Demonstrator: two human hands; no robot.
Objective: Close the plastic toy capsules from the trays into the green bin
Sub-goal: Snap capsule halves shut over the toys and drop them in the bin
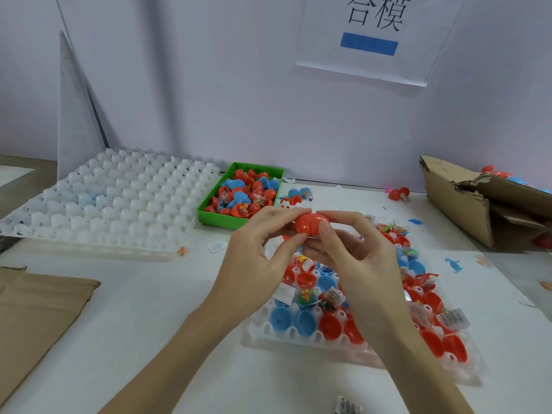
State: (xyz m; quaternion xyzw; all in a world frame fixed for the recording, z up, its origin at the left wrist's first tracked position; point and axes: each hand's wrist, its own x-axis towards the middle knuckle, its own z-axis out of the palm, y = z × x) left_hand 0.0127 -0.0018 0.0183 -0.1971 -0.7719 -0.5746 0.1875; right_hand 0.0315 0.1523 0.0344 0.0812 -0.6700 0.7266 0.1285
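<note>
Above the loaded tray point(263, 330) | left hand point(257, 258), right hand point(358, 258): fingers pinching one red capsule point(310, 224) | one green bin point(209, 207)

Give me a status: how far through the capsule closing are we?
Done: the green bin already holds a pile of red and blue capsules, and the white tray at left looks almost emptied. In hand: left hand and right hand pinch a red capsule, halves together. Left: the near tray has many open red and blue halves, some holding toys.
</note>
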